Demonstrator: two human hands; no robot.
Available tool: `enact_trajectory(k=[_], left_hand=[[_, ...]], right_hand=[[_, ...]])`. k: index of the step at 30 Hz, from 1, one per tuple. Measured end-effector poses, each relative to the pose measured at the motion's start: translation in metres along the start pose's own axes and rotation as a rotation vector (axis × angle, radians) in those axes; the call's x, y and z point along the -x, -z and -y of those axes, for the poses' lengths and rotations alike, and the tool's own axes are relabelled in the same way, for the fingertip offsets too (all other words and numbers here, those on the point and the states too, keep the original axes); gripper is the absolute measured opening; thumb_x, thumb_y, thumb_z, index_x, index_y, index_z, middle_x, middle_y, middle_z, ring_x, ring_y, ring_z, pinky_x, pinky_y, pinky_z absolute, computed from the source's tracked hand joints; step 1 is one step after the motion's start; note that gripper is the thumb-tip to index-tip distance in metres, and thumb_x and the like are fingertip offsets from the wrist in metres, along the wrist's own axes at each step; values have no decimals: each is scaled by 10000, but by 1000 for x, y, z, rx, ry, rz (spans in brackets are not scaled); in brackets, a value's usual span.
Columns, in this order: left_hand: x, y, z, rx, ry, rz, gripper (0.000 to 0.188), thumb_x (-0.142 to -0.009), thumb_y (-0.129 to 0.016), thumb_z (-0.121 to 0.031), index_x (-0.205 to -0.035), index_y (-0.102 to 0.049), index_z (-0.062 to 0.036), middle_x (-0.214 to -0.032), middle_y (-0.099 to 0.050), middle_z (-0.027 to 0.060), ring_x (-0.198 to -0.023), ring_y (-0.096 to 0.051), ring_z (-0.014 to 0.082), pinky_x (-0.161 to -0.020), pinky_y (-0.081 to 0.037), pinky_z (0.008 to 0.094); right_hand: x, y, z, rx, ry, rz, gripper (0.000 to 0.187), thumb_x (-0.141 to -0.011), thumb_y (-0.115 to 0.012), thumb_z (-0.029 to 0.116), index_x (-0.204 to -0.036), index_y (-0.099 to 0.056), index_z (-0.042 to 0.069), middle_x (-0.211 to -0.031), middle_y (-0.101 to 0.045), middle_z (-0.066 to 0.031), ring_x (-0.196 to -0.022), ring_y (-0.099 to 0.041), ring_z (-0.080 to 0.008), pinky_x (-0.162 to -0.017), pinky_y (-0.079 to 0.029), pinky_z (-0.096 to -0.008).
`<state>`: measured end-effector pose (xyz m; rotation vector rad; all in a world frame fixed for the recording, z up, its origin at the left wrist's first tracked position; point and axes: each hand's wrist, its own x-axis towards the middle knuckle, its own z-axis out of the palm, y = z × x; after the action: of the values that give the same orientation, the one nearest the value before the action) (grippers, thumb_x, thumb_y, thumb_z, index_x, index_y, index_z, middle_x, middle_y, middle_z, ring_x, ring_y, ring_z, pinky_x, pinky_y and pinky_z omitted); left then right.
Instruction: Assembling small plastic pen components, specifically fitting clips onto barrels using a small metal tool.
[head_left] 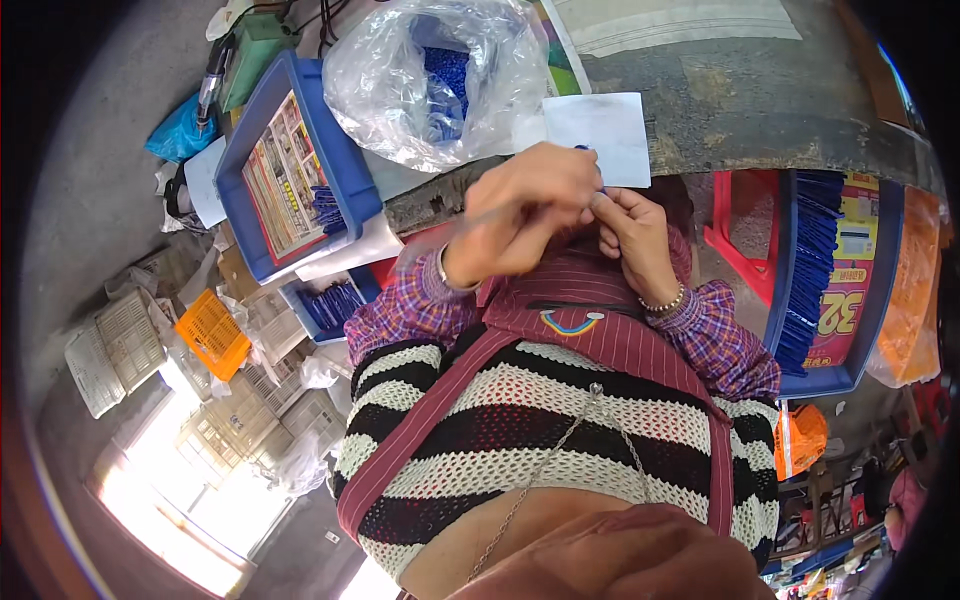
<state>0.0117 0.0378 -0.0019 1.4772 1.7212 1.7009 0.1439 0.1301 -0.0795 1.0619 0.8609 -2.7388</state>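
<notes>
OK, live: my L hand (525, 205) and R hand (640, 240) are up close together by the bench (735, 100) edge, tips nearly meeting over a small blue pc (601, 189). R thumb + forefinger look to be pinching it; L is a motion smear w/ fingers curled, so can't tell if it's gripping or loose. Pc sits btwn the two sets of tips, mostly hidden. Step in hand: fiddly fingertip work on that pc, I'd say; next move prob. calls for R firm, L light & exact.

Materials, quick: just beyond my grip, white paper (622, 130), thin, flat, squarish. Beyond + L of grip, clear bag (372, 85), crinkly, glossy, gaping on dk-blue bits (447, 75), grainy-looking. Farther L, blue tray (350, 150), hard plastic, straight-walled, printed sheets (283, 185) inside. R of grip, second tray (882, 290), blue too, w/ slim dk-blue strips (812, 250) packed in a row. Below grip, maroon apron (655, 352), pinstriped cloth; plaid sleeves (720, 345), soft, rumpled. Bench top's dull, scuffed, worn at the lip.
</notes>
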Motion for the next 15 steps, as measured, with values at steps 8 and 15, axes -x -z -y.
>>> enact_trajectory(k=[8,15], left_hand=[[19,-7,39,-147,50,72,280,-645,-603,132,-869,-544,-26,-820,-584,123,-744,-606,295,-651,-492,339],[-4,-4,-11,-149,135,336,233,-736,-585,110,-935,-549,-6,-895,-612,182,-767,-613,271,-721,-497,380]], right_hand=[[-2,-5,-3,-6,-25,-4,140,-902,-591,116,-950,-609,-15,-739,-624,-34,-463,-392,-15,-389,-293,-181],[-2,3,-5,-61,43,75,141,-901,-597,120,-921,-620,-18,-753,-628,-37,-472,-391,-11,-395,-296,-179]])
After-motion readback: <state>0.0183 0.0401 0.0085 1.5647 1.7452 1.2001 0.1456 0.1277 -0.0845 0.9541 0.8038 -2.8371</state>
